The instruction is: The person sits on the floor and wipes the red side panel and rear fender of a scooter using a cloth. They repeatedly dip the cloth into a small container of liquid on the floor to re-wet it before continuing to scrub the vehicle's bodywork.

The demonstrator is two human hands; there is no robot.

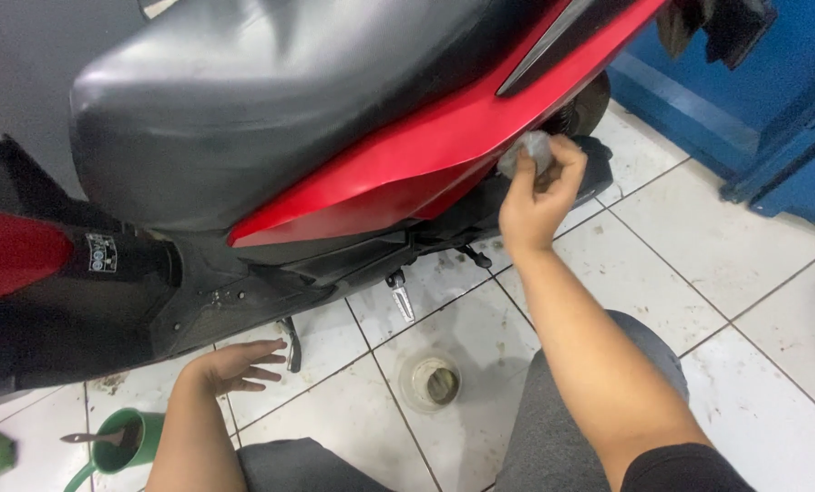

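A grey rag [537,150] is pinched in the right hand [539,196] under the scooter's red panel [407,159]; the left hand [234,364] is spread open above the floor tiles [699,246]. Short, firm wipes are probably best here.

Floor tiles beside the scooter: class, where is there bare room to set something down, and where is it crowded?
Bare tiles lie right of the right hand, toward the blue cabinet. Crowded: around the left hand, between the green cup, kickstand and round lid.
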